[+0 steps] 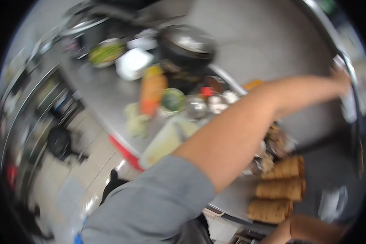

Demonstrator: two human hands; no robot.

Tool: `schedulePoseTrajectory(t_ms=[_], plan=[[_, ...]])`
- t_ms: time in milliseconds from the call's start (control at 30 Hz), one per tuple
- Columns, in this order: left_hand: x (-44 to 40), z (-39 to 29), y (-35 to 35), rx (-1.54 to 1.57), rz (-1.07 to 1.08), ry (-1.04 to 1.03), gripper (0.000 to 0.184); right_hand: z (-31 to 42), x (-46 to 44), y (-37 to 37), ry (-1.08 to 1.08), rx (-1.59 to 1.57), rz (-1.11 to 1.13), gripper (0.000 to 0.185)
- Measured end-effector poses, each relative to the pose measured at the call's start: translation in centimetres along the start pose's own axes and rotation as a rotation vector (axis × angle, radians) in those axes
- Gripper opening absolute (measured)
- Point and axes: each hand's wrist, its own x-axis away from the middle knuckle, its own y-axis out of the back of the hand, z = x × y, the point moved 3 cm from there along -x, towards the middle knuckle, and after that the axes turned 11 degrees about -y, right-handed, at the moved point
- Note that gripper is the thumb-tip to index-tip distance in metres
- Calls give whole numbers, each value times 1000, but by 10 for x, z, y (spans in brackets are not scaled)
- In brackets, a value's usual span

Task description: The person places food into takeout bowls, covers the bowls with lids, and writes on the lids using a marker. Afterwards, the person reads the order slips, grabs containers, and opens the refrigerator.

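Observation:
My left arm, in a short grey sleeve (150,199), stretches across the steel counter to the far right. My left hand (340,83) is smeared by motion at a metal rail (345,53), beside a blurred white thing (348,107). Whether it grips that thing I cannot make out. At the bottom right edge, part of my right arm (313,228) shows; its fingers are hidden in dark blur. Three ridged golden-brown rolls (280,189) lie side by side near it, with a crumpled clear plastic piece (332,203) to their right.
A lidded dark pot (187,42), white dishes (134,63), a plate of green food (105,53), an orange-and-yellow package (152,91), a green bowl (173,101) and a pale cutting board (166,140) crowd the counter. Shelves (40,105) and tiled floor (93,134) are at left.

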Motion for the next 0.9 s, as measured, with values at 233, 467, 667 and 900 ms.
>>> schedulePoseTrajectory(t_ms=[233, 467, 667, 900], plan=[[199, -152, 222, 21, 311, -566, 30, -16, -57, -176, 261, -218, 195, 39], [407, -254, 578, -429, 788, 165, 25, 48, -151, -370, 563, -430, 284, 37], [566, -402, 744, -1065, 821, 950, 18, 108, -238, -497, 732, -598, 239, 35], [578, -484, 807, -1422, 307, 1312, 22, 159, -396, -629, 680, -811, -79, 34]])
